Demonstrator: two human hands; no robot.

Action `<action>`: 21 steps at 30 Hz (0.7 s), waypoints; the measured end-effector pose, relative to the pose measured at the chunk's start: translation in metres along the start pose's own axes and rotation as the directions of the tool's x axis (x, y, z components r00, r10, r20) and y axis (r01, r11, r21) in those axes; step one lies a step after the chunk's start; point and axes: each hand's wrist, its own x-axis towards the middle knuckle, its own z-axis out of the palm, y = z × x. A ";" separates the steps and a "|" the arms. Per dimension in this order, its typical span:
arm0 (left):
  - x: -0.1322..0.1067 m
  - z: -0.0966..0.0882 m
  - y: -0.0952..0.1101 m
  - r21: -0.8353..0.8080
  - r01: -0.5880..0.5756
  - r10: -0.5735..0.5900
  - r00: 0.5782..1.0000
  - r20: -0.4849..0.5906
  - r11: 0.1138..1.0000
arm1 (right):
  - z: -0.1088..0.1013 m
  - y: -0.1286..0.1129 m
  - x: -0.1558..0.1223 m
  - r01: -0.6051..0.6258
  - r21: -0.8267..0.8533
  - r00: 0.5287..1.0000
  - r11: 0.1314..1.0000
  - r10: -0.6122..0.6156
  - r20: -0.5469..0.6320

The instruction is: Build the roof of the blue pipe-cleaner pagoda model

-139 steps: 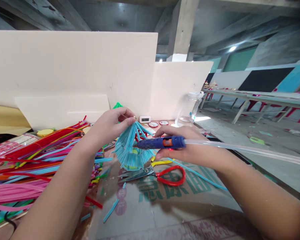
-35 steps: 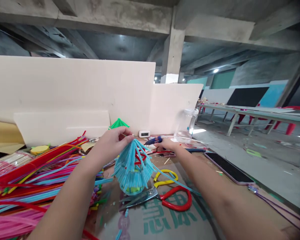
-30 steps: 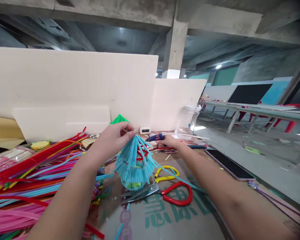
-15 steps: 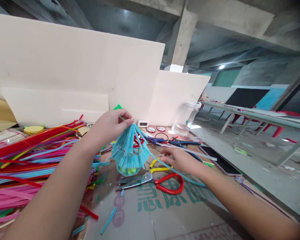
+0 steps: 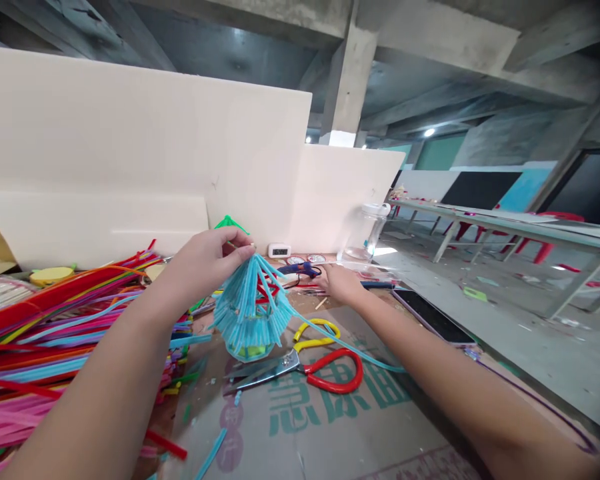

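Note:
My left hand (image 5: 217, 257) is closed, pinching the peak of a light blue pipe-cleaner model (image 5: 253, 307). The model looks like a small tower with a cone-shaped roof and red pieces inside. A loose blue pipe cleaner (image 5: 347, 343) trails from it to the right, passing under my right forearm. Farther back, my right hand (image 5: 341, 283) curls its fingers around what looks like a blue glue gun (image 5: 300, 269); its grip is partly hidden. Scissors (image 5: 290, 363) with one red and one yellow handle lie open in front of the model. A green tip (image 5: 227, 221) shows behind my left hand.
Bundles of coloured pipe cleaners (image 5: 80, 327) cover the left side. A phone (image 5: 433, 317) lies at the table's right edge. Behind stand a small white clock (image 5: 279, 251), a clear bottle (image 5: 369, 233) and white boards (image 5: 130, 147). Printed cardboard (image 5: 330, 427) covers the front.
My right hand has moved away from beside the scissors, back to the blue glue gun, which has shifted slightly. My left hand keeps its pinch on the model. The view has shifted a little.

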 end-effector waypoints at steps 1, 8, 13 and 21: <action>0.000 0.000 0.000 -0.001 0.000 0.000 1.000 0.003 1.000 | 0.003 -0.001 0.007 -0.020 0.027 1.000 0.999 0.020 -0.004; 0.003 0.000 -0.002 -0.012 -0.002 0.002 1.000 0.030 1.000 | 0.026 -0.008 0.047 -0.038 0.236 0.998 0.971 0.027 0.050; 0.003 -0.001 -0.002 0.010 0.007 -0.007 0.999 0.033 1.000 | 0.038 -0.008 0.060 -0.102 0.295 0.994 0.950 0.083 0.078; 0.003 0.000 0.000 0.030 0.035 -0.036 0.999 0.027 0.999 | 0.039 0.005 0.055 -0.092 0.308 0.994 0.947 0.070 0.081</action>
